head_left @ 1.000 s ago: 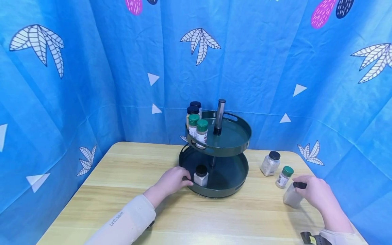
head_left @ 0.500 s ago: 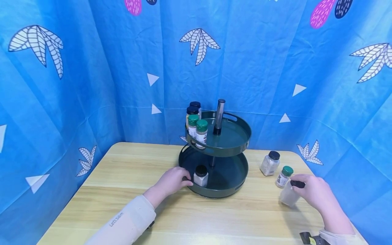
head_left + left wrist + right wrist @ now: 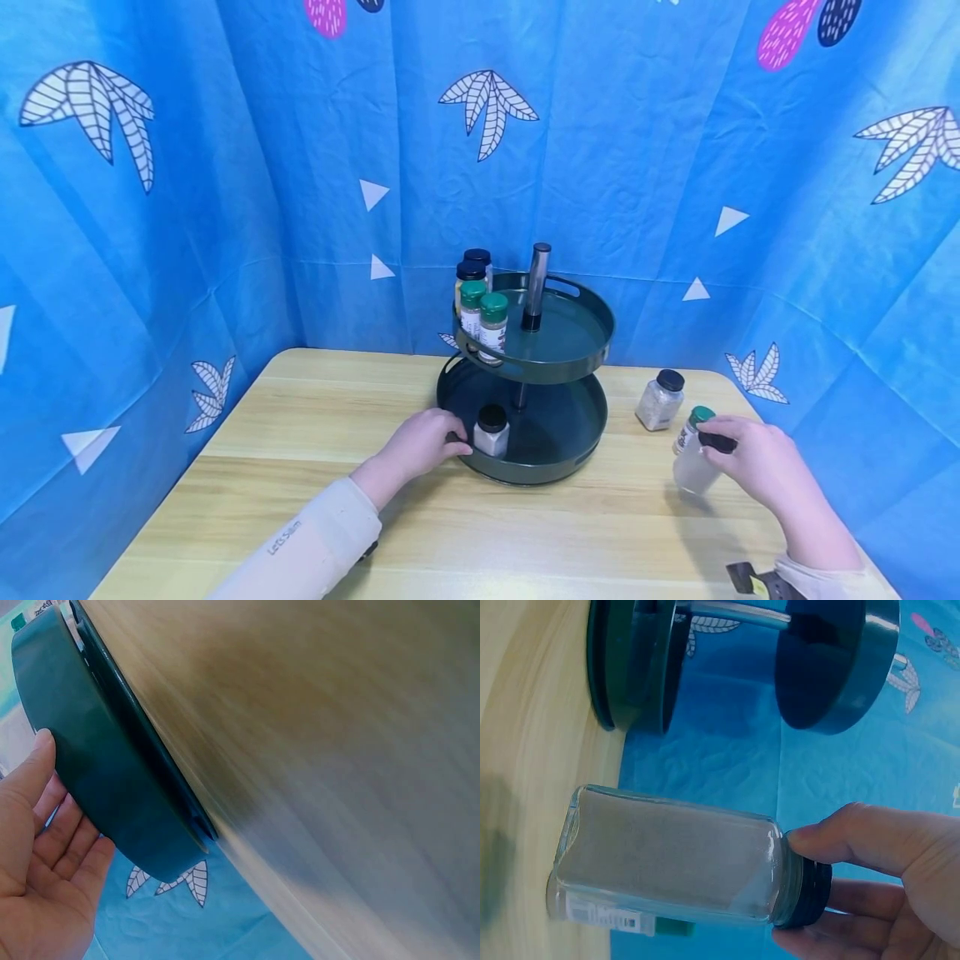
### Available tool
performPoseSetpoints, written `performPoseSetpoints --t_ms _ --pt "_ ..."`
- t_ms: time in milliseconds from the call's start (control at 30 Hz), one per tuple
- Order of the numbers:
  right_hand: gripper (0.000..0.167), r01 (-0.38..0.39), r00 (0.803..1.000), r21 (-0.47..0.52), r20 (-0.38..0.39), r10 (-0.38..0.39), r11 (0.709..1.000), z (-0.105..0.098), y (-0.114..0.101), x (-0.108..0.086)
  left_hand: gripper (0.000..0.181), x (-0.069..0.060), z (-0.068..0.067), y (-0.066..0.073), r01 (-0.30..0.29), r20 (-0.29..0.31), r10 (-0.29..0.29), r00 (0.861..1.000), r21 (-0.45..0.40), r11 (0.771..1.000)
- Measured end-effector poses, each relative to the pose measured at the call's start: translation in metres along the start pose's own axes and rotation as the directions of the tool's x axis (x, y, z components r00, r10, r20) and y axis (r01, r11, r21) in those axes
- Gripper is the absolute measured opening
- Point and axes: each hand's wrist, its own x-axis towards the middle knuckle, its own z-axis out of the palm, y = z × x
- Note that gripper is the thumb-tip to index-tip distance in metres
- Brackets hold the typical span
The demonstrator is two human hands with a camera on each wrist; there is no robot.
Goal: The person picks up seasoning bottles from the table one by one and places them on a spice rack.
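Note:
My right hand (image 3: 765, 462) pinches the black lid of a clear glass spice jar (image 3: 667, 851) filled with pale grey-beige powder. The jar hangs tilted just above the table, in front of a small green-capped spice bottle (image 3: 683, 437) that it partly hides. At the lower tier (image 3: 528, 473) of a dark green two-tier round rack, my left hand (image 3: 420, 448) grips the left rim, the thumb at its edge in the left wrist view. Inside that tier stands a black-lidded jar of white contents (image 3: 491, 440). Several spice bottles, including a green-capped one (image 3: 492, 329), crowd the left of the upper tier (image 3: 562, 372).
Another black-lidded jar (image 3: 660, 402) with whitish contents stands on the wooden table (image 3: 315, 417), right of the rack. A metal post (image 3: 536, 287) rises through the rack's middle. Blue patterned curtain (image 3: 600, 167) surrounds the table behind and at both sides.
My right hand has carried the jar a little to the left and up off the table, now partly covering the green-capped bottle. My left hand keeps its place on the rim.

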Motion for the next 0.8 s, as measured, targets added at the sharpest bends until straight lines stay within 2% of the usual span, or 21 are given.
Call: performPoseSetpoints --t_ms 200,467,800 --pt "0.032 0.030 0.999 -0.012 -0.013 -0.030 0.999 -0.001 -0.009 0.005 0.017 -0.001 0.000 0.000 0.001 0.004 -0.001 1.000 -0.001 1.000" --pt "0.031 0.106 0.991 -0.016 -0.081 -0.107 0.994 0.000 -0.021 0.012 0.017 -0.001 -0.001 0.000 0.006 0.006 -0.006 1.000 -0.006 1.000" --pt "0.032 0.137 0.985 -0.008 -0.103 -0.137 0.991 0.002 -0.040 0.019 0.017 0.001 0.000 0.000 0.011 0.006 -0.011 1.000 -0.009 1.000"
